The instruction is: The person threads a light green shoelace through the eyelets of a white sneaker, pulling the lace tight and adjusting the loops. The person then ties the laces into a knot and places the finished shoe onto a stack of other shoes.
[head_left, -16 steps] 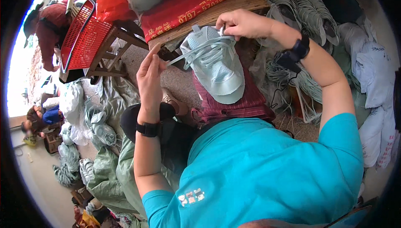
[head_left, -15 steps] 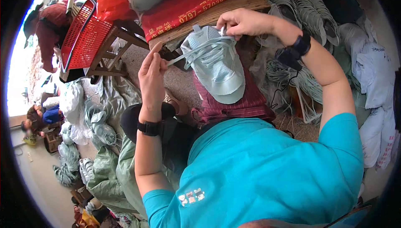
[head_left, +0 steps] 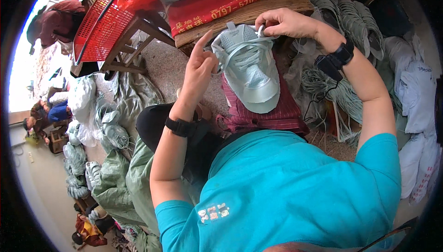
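Observation:
A pale mint shoe upper point(head_left: 251, 70), its laces point(head_left: 244, 56) threaded across the front, lies toe toward me over a maroon striped cloth point(head_left: 249, 122) on my lap. At its upper left edge is my left hand point(head_left: 201, 65), index finger stretched out and the other fingers curled against the edge; the exact grip there is partly hidden. My right hand point(head_left: 287, 23) pinches the white edge at the upper right of the shoe upper, thumb and index finger together. A dark band is on each wrist.
Just beyond the upper stands a wooden bench point(head_left: 240, 19) with a red bag point(head_left: 230, 5) and stacked uppers. A red basket point(head_left: 96, 26) sits on a stool at left. Bundled laces point(head_left: 332, 88) and white sacks point(head_left: 415, 86) lie at right, green sacks point(head_left: 115, 183) at left. Other people are farther off.
The lace stretched out from my left hand no longer shows as a taut strand. That hand has moved right to the upper's edge, its index finger now extended. My right hand stays at the upper right.

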Available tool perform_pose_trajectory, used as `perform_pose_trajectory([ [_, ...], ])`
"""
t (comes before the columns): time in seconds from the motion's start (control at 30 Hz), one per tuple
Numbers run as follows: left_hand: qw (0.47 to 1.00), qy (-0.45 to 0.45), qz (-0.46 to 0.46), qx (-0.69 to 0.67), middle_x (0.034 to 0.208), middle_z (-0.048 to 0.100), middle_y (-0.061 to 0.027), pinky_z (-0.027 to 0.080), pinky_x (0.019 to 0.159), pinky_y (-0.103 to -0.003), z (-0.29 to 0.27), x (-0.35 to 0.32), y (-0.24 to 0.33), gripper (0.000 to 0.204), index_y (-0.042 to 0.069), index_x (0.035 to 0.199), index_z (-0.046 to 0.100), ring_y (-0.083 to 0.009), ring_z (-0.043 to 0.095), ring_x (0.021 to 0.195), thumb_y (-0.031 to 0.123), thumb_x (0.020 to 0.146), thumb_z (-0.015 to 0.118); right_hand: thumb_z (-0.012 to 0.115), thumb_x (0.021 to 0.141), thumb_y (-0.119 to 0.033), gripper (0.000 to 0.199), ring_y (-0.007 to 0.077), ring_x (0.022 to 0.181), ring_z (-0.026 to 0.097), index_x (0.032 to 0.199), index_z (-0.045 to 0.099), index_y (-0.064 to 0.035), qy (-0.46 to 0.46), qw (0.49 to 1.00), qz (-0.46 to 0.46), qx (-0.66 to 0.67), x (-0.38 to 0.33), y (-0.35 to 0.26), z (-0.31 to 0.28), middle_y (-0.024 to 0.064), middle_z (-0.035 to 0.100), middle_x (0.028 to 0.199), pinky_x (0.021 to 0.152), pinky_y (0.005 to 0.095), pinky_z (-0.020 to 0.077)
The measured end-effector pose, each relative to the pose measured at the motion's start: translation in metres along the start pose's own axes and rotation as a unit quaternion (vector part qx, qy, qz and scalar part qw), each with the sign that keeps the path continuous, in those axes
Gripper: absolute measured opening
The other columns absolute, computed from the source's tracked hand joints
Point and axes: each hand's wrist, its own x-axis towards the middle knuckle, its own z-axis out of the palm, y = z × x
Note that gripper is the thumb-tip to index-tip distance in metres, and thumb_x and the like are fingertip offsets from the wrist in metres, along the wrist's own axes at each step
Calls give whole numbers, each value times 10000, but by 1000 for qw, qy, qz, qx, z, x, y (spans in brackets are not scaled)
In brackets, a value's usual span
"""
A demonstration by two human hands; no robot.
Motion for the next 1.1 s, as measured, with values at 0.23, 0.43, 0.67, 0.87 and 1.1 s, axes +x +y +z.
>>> perform_pose_trajectory([
  [0.23,993,-31,-110,-2,737,441,50,341,617,-211,-6,14,11,591,33,1487,372,-63,398,648,22,904,466,644,889,-164,220,69,742,548,1074,687,-54,-51,996,68,-33,6,-18,-9,-19,617,845,632,233,460],
  [0.43,992,14,-78,95,820,583,4,446,608,-229,-4,26,-2,437,5,1312,520,-73,533,707,19,876,551,675,884,-225,249,69,683,537,1040,685,-31,-154,985,29,-66,28,-15,-26,-17,601,810,539,246,443],
  [0.67,966,-66,28,247,795,658,-116,512,666,-333,-34,29,11,261,39,1091,601,-202,639,712,98,851,685,735,809,-131,240,75,766,605,1012,694,-8,-181,969,158,50,35,-31,-35,4,681,891,667,223,486],
  [0.87,903,-125,132,389,1080,607,-121,511,868,-354,-48,36,13,273,83,1116,671,-250,630,1015,213,877,697,724,848,-225,202,77,685,562,937,680,-49,-180,962,207,11,43,-46,-27,-24,620,791,580,254,463],
  [1.1,883,-221,76,407,1100,608,-130,481,906,-362,-50,46,35,352,63,1079,710,-283,601,1050,303,825,755,751,694,-224,269,117,677,550,830,664,-8,-153,955,207,-146,53,-49,-17,-5,616,736,592,289,448],
])
